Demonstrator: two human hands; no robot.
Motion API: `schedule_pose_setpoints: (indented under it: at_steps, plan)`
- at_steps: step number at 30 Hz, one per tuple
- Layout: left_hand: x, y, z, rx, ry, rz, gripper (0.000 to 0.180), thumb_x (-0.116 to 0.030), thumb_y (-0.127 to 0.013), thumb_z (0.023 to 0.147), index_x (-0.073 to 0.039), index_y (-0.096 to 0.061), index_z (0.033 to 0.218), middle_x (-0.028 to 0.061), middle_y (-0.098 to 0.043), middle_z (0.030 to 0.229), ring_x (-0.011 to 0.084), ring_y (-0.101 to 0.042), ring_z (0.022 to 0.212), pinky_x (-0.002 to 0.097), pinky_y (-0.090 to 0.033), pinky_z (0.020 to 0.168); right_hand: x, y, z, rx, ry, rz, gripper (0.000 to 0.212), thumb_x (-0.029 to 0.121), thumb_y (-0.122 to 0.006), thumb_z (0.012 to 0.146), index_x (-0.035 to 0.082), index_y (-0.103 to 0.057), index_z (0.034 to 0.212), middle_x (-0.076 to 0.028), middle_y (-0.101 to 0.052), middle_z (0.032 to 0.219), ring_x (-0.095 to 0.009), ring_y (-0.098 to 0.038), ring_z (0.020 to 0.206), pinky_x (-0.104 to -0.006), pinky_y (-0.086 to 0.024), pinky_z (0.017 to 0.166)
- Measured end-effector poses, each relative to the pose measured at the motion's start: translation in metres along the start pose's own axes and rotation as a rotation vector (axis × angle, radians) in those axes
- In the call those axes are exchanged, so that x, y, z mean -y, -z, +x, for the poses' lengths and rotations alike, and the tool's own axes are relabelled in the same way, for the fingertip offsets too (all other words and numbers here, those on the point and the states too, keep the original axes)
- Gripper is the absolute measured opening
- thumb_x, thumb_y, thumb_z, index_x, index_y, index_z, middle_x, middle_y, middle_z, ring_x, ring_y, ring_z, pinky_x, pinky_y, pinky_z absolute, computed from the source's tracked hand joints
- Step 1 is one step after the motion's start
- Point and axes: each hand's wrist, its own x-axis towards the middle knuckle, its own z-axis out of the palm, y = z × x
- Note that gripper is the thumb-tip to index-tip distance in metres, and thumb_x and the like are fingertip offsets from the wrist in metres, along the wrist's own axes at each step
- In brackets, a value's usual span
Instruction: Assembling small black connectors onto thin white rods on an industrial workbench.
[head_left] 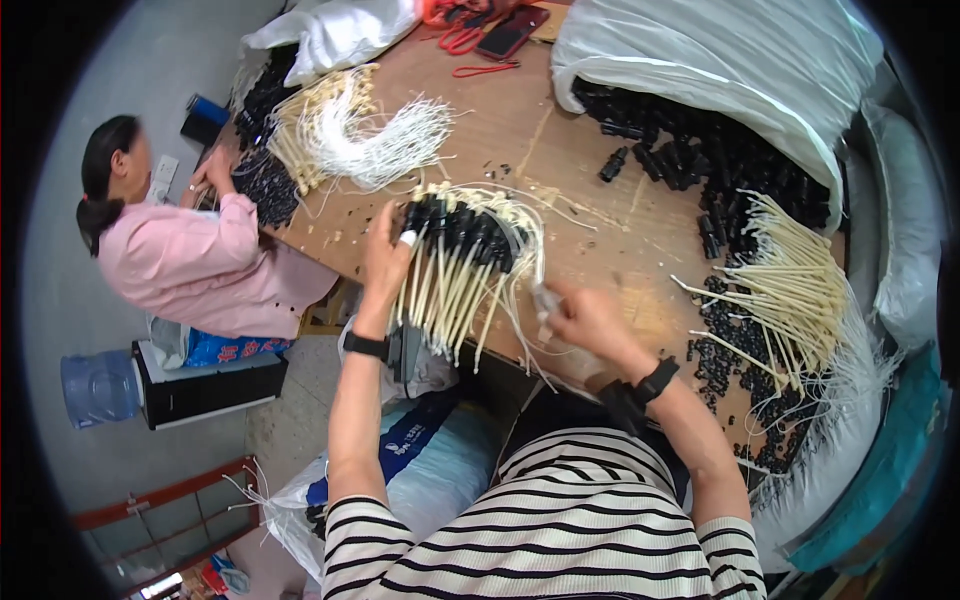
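A bundle of black cylindrical fittings [455, 232] lies at the table's near edge, with cream rods [450, 305] sticking out toward me and thin white cords curving round its right side. My left hand [385, 252] grips the bundle's left side; a white wrap covers one fingertip. Right of the bundle, my right hand [592, 318] is closed, with a whitish, blurred strip [546, 303] between its fingers beside the hanging cords. I cannot make out what the strip is.
Loose black fittings [680, 160] spill from a white sack [710, 60] at the back right. Cream rods [790, 290] lie over small black pieces on the right. White cords [375, 140] heap at back left, near a phone [512, 32]. A person in pink [190, 260] works at left.
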Motion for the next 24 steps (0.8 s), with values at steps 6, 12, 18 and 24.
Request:
schedule_pose_setpoints:
  at_steps: [6, 12, 18, 24]
  plan:
    - [-0.145, -0.062, -0.002, 0.201, -0.399, 0.119, 0.050, 0.001, -0.058, 0.073, -0.006, -0.058, 0.123, 0.0141, -0.058, 0.126, 0.0311, -0.052, 0.120, 0.0380, -0.040, 0.104, -0.002, 0.015, -0.036, -0.039, -0.033, 0.156, 0.049, 0.025, -0.065, 0.079, 0.010, -0.054, 0.124, -0.018, -0.065, 0.072, -0.037, -0.064, 0.069, -0.0484, -0.050, 0.063]
    - [-0.233, -0.219, 0.053, 0.714, -0.589, -0.094, 0.048, -0.005, -0.056, 0.076, -0.005, -0.057, 0.124, 0.0153, -0.059, 0.125, 0.0282, -0.057, 0.116, 0.0374, -0.045, 0.098, -0.031, 0.040, -0.088, -0.124, -0.016, 0.143, 0.052, 0.024, -0.064, 0.082, 0.008, -0.051, 0.129, -0.015, -0.062, 0.066, -0.035, -0.062, 0.063, -0.0456, -0.048, 0.058]
    - [-0.285, -0.319, 0.116, 0.776, -0.567, -0.004, 0.044, -0.018, -0.059, 0.078, -0.003, -0.061, 0.120, 0.0216, -0.062, 0.117, 0.0365, -0.057, 0.112, 0.0402, -0.044, 0.099, -0.066, 0.102, -0.156, -0.182, -0.260, 0.288, 0.047, 0.029, -0.064, 0.084, 0.006, -0.056, 0.125, -0.011, -0.063, 0.067, -0.031, -0.063, 0.061, -0.0399, -0.049, 0.057]
    - [-0.265, -0.324, 0.141, 0.774, -0.530, 0.146, 0.047, -0.012, -0.059, 0.078, 0.003, -0.058, 0.122, 0.0202, -0.062, 0.123, 0.0292, -0.057, 0.118, 0.0355, -0.043, 0.101, -0.081, 0.110, -0.131, -0.010, -0.202, 0.352, 0.049, 0.036, -0.063, 0.083, 0.005, -0.060, 0.121, -0.015, -0.066, 0.078, -0.031, -0.065, 0.073, -0.0398, -0.049, 0.064]
